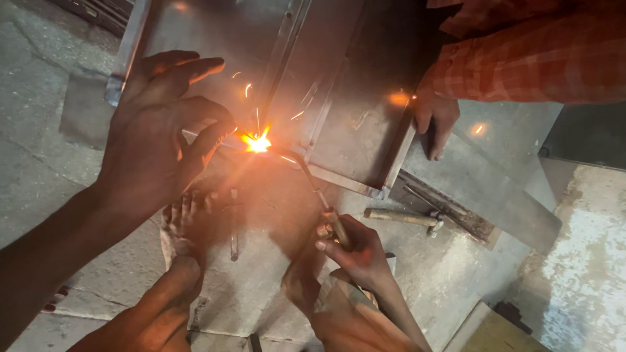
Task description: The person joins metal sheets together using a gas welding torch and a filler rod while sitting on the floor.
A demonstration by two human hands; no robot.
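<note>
Gripping the welding electrode holder point(334, 228) in closed fingers, the right hand point(355, 254) points its thin rod up to a bright arc point(256, 142) at the near edge of the sheet-metal box point(352, 124), which lies on the concrete floor point(39, 163). The left hand point(160, 133) hovers spread open just beside the sparks, holding nothing. Another person's hand point(435, 124), in a checked sleeve, grips the box's right edge. A hammer point(404, 218) lies on the floor near the box's right corner, and two bare feet point(186, 228) rest below the weld.
</note>
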